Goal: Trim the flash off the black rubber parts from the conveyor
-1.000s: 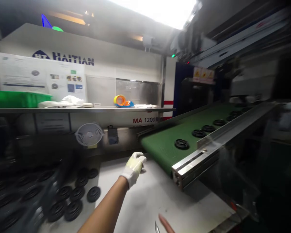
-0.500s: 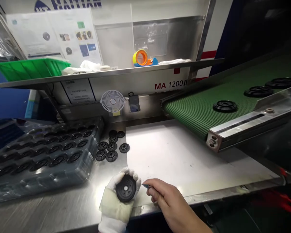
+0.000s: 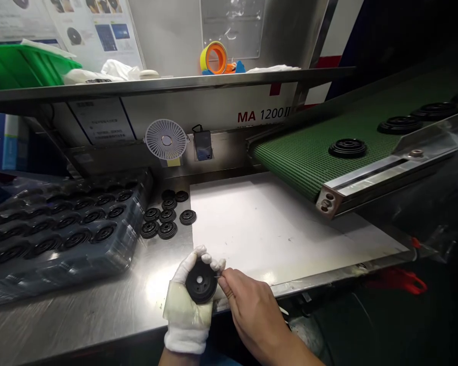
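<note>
Black moulded disc (image 3: 199, 281) in the left hand (image 3: 187, 315), centre hole facing up, edge cradled by gloved fingers (image 3: 189, 267) curled round it: a white cotton glove, yellowish patch across the palm. Probably light, stiff with a slight rubbery give, the matte surface unlikely to slip; safest hold at the outer rim, clear of the hole. Right hand (image 3: 254, 310) bare, fingers closed in a pinch on a thin pointed tool (image 3: 217, 276), its tip just beside the disc's edge, most of it hidden. Nearby, ribbed discs (image 3: 160, 218) loose on the stainless steel bench (image 3: 99, 290), more in a clear plastic tray (image 3: 135, 239), a white sheet (image 3: 267, 234) to their right, one disc on a green mesh conveyor belt (image 3: 301, 162).
</note>
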The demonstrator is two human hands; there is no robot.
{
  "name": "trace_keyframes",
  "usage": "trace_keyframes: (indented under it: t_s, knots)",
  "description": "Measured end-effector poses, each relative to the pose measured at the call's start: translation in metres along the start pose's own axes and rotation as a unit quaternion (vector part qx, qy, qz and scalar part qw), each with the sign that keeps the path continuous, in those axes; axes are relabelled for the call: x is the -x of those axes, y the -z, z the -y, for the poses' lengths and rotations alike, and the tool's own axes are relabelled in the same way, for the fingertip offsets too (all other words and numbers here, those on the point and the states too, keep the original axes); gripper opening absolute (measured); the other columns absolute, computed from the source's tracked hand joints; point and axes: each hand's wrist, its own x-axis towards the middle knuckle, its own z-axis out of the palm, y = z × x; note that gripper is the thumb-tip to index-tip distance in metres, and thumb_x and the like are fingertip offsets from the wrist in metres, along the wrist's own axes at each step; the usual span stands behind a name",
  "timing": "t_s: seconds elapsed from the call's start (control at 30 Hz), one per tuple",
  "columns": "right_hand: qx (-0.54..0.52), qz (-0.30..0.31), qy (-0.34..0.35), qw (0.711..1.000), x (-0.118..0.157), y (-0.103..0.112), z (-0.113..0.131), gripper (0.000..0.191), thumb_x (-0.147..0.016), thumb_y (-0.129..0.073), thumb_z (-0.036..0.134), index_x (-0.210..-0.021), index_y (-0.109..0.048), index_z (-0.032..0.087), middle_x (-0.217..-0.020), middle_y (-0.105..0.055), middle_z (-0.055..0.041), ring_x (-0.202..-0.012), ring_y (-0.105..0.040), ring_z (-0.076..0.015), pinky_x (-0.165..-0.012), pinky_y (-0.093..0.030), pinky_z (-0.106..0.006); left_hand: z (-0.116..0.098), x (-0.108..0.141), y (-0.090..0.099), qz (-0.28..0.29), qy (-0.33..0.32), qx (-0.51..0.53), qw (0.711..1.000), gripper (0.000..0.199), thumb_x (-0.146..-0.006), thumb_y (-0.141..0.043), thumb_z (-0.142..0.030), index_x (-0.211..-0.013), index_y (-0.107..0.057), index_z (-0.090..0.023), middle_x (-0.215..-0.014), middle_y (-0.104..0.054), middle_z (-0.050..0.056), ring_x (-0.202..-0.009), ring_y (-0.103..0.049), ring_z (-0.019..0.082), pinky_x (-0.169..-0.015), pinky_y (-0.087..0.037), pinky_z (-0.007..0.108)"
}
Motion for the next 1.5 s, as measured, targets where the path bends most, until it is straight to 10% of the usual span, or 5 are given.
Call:
trace_keyframes:
  t_s: [0.97,1.17,1.5]
  knots:
    - [0.015,-0.023,-0.005,1.0,0.009,-0.02,0.014,0.023,-0.097,-0.033,0.026,-0.079,-0.046,0.022,-0.072,-0.057,0.0018,-0.061,-0.053,-0.015,-0.055,-0.022,-0.029,0.006,-0.013,0.002,-0.04,-0.1,-0.03,0.994,0.007,-0.078,-0.06,-0.015,-0.083,-0.065,-0.015,-0.074,-0.059,0.0,-0.074,-0.058,0.013,-0.091,-0.049,0.039]
    - [-0.009,0.011,-0.011,1.0,0.006,-0.007,0.01,0.025,-0.098,-0.031,0.027,-0.077,-0.044,0.022,-0.07,-0.055,0.0027,-0.059,-0.05,-0.0136,-0.054,-0.025,-0.027,-0.006,-0.001,0.007,0.022,-0.024,-0.14,0.99,0.038,-0.08,-0.055,-0.021,-0.119,-0.058,-0.019,-0.114,-0.06,0.014,-0.108,-0.055,0.031,-0.088,-0.048,0.05]
    - [0.037,-0.007,-0.023,0.999,0.004,-0.011,0.004,0.025,-0.099,-0.03,0.026,-0.081,-0.045,0.022,-0.074,-0.056,0.0013,-0.064,-0.052,-0.0153,-0.057,-0.025,-0.028,-0.002,-0.015,0.004,-0.031,-0.018,-0.03,0.999,0.008,-0.077,-0.062,-0.013,-0.085,-0.063,-0.013,-0.067,-0.055,0.0,-0.065,-0.055,0.012,-0.067,-0.053,0.029]
